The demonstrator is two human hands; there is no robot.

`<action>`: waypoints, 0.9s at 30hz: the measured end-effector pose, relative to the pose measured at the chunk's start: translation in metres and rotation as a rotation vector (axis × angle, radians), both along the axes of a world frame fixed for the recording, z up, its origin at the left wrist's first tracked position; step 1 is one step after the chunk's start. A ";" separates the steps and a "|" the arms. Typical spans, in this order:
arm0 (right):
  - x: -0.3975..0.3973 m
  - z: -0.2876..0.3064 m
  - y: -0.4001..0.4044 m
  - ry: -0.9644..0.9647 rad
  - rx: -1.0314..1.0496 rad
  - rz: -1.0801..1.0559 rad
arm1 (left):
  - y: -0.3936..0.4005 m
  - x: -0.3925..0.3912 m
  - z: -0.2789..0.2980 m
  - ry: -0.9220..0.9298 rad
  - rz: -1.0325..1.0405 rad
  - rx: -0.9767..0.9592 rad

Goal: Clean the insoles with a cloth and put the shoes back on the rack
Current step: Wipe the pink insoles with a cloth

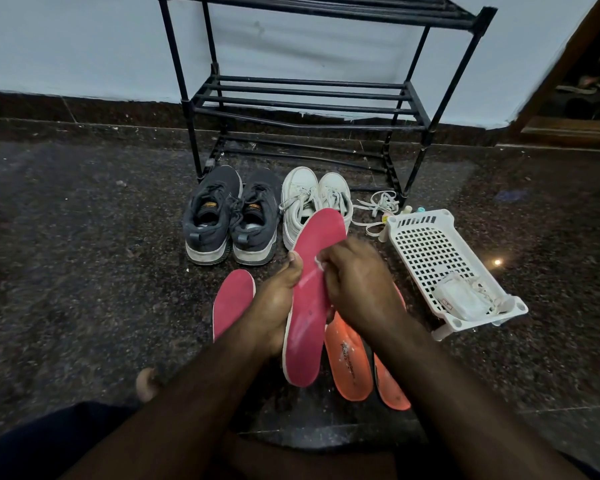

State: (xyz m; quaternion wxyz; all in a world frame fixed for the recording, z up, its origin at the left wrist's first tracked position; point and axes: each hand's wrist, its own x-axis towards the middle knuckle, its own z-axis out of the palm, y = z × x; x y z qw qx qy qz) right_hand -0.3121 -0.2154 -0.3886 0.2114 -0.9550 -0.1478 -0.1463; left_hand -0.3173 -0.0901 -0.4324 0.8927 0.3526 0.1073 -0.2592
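Pink insole point(312, 296) is being held up by the left hand point(278, 306), grip clamped on its edge. Cloth point(320, 264) is being pinched and rubbed on it by the right hand point(357, 282). Wiping step is being done; next, probably the floor insoles point(349, 362).

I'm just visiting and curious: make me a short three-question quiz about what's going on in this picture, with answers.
1. True or false: both pairs of shoes already sit on the rack.
2. Which hand holds the raised pink insole? A) left B) right
3. How many orange insoles lie on the floor?

Key:
1. False. The grey shoes and white shoes stand on the floor before it.
2. A. The left hand grips it; the right hand pinches a small white cloth against it.
3. Two orange insoles.
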 end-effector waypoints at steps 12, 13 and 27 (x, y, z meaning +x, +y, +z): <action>-0.012 -0.007 0.015 0.026 0.043 0.146 | 0.007 0.000 -0.001 0.131 -0.065 -0.252; -0.015 -0.008 0.018 0.026 0.033 0.184 | 0.008 0.000 0.000 0.135 -0.061 -0.253; -0.001 -0.012 0.001 -0.043 -0.070 0.131 | 0.007 -0.002 0.001 0.157 -0.020 -0.265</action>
